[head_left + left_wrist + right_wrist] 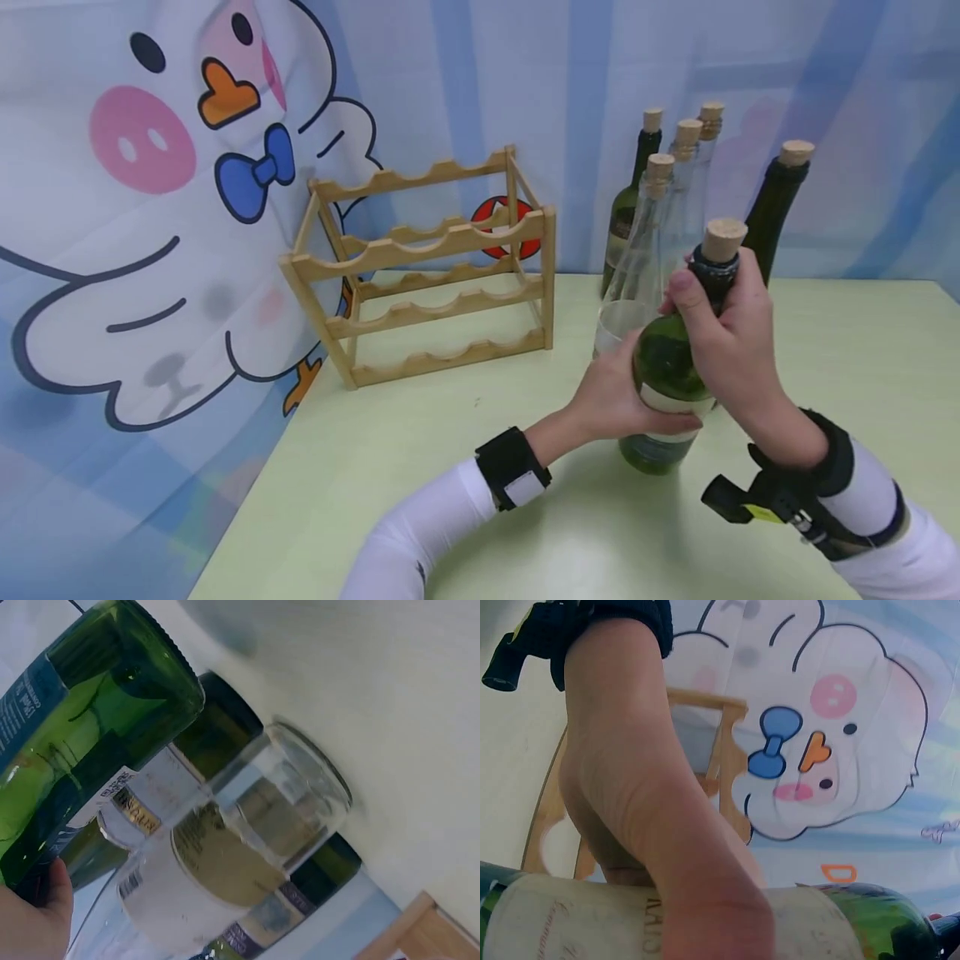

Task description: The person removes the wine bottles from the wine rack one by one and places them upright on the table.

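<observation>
Both hands hold a green glass wine bottle point(667, 354) with a pale label and a cork point(724, 239) in its mouth. Around the bottle's body, the left hand point(611, 396) is wrapped at the label. The right hand point(738, 333) grips the neck just below the cork, its thumb along the near side. The bottle tilts, cork end toward the right. Its base point(176, 671) appears raised off the table in the left wrist view. In the right wrist view the left hand point(712, 900) lies across the label point(577, 919).
Behind the held bottle stand corked clear bottles point(626, 287) and green bottles point(776, 204), close together. A wooden wine rack point(442, 243) without bottles stands left of them on the pale green table point(450, 450). A printed curtain point(525, 75) hangs behind and to the left.
</observation>
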Tool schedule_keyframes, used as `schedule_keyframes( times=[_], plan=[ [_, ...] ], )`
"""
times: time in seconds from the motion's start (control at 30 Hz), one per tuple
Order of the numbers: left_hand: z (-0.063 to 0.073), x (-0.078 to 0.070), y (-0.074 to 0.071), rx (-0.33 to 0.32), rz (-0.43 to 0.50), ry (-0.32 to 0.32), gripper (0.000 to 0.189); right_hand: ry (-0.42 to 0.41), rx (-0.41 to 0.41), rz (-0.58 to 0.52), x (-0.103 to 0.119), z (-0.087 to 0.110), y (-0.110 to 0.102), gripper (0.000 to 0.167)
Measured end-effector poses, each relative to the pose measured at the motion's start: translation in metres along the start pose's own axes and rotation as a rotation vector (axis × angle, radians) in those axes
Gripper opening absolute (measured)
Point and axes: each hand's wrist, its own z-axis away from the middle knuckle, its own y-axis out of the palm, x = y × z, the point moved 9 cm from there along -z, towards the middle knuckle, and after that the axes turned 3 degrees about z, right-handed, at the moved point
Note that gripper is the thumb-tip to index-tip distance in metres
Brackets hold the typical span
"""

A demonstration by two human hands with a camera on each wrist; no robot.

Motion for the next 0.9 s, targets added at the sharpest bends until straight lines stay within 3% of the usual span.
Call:
schedule_keyframes(
  times=[0.17,0.4,0.57,0.9],
  plan=[
    [-0.012,0.007,0.015,0.026,-0.027,-0.026,0.078,0.080,-0.044,-0.001,-0.018,-0.002,-0.016,0.018],
    [-0.022,0.017,0.032,0.044,-0.057,-0.021,0.080,0.112,-0.095,0.049,-0.038,0.001,-0.030,0.017],
    [-0.024,0.024,0.036,0.015,-0.091,-0.027,0.078,0.125,-0.118,0.144,-0.050,0.003,-0.034,0.020],
    [-0.041,0.029,0.033,-0.056,-0.115,-0.031,0.072,0.055,-0.165,0.192,-0.064,-0.009,-0.041,0.021]
  ],
)
